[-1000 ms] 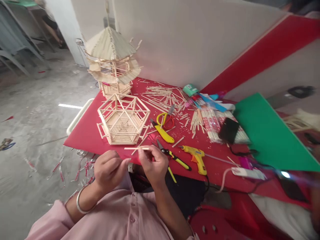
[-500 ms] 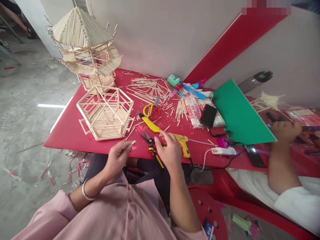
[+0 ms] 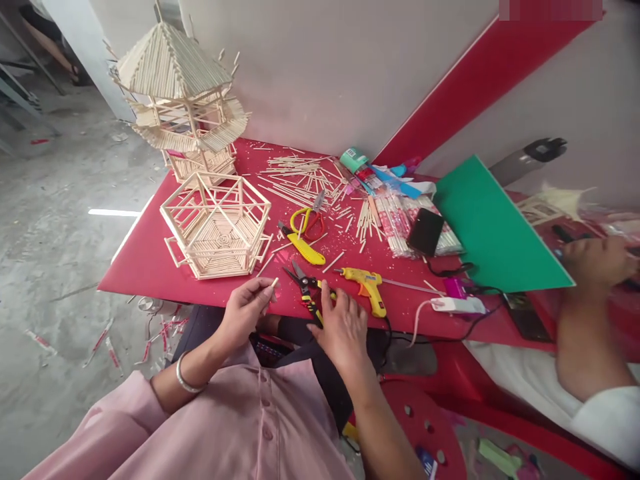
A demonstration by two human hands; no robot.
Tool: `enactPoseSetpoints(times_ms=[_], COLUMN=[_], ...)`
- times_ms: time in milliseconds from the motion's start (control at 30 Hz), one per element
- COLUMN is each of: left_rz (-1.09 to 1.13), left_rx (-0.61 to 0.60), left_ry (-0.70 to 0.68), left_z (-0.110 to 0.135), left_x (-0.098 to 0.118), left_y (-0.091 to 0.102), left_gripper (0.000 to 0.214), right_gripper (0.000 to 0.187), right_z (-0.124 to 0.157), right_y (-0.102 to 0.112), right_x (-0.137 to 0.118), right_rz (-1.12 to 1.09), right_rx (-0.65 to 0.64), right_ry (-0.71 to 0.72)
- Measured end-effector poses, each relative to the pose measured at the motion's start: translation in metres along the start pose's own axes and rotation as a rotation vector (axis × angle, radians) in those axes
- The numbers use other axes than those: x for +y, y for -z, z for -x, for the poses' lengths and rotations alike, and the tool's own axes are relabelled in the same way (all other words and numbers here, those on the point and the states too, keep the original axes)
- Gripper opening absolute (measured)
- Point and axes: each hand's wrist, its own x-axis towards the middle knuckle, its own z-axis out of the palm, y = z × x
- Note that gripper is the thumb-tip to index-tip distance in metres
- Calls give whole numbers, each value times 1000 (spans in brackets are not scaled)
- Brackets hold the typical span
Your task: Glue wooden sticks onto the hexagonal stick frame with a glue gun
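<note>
My left hand (image 3: 245, 309) is closed on a thin wooden stick (image 3: 273, 283) and hovers at the near edge of the red table (image 3: 145, 267). My right hand (image 3: 340, 323) lies with its fingers stretched out over the yellow-handled cutters (image 3: 305, 285), touching them. A yellow glue gun (image 3: 367, 285) lies just right of that hand. A hexagonal stick frame (image 3: 216, 227) stands in front of my left hand, and a roofed stick pavilion (image 3: 183, 100) rises behind it.
Loose sticks (image 3: 300, 180), yellow-red scissors (image 3: 307, 223), a yellow knife (image 3: 306, 249), packets of sticks (image 3: 400, 223), a black phone (image 3: 425, 232) and a green sheet (image 3: 493, 230) cover the table. Another person's arm (image 3: 585, 313) works at the right. A white power strip (image 3: 457, 305) lies near the edge.
One second ago both hands held the stick between them. My right hand let go, reached toward the glue gun, then came down onto the cutters. The left hand keeps the stick.
</note>
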Motion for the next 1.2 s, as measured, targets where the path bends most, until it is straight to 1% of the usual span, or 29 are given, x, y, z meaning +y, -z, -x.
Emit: enactPoseSetpoints(times_ms=[67, 133, 233, 300, 367, 433, 500, 633, 767, 900, 1067, 1200], left_rz=[3, 10, 20, 20, 15, 4, -7, -21, -39, -56, -109, -232], left_rx=[5, 13, 18, 16, 14, 10, 11, 45, 87, 91, 90, 113], left_ry=[-24, -49, -80, -106, -135, -160, -178, -213, -260, -289, -325, -420], left_z=[-2, -2, -2, -2, -1, -1, 0, 2, 4, 4, 2, 1], left_x=[0, 1, 3, 3, 3, 3, 4, 8, 11, 13, 13, 14], left_y=[-3, -4, -3, -3, -4, -7, -10, -14, -15, -14, -14, -14], left_gripper=[47, 48, 47, 44, 43, 41, 41, 42, 42, 40, 36, 28], right_gripper=[85, 83, 79, 77, 75, 73, 72, 78, 82, 84, 83, 82], right_z=[-2, -2, 5, 13, 20, 25, 26, 24, 23, 24, 26, 26], right_y=[-7, -10, -12, -12, -10, -8, -7, -9, -15, -18, -17, -16], right_x=[4, 8, 9, 3, -8, -22, -34, -45, -47, -47, -47, -49], right_rz=[-45, -157, -466, -695, -862, -938, -935, -888, -856, -795, -761, -732], right_rx=[33, 78, 218, 300, 297, 241, 211, 238, 244, 243, 201, 228], right_ry=[-31, -62, -69, -20, 51, 99, 106, 106, 132, 145, 162, 159])
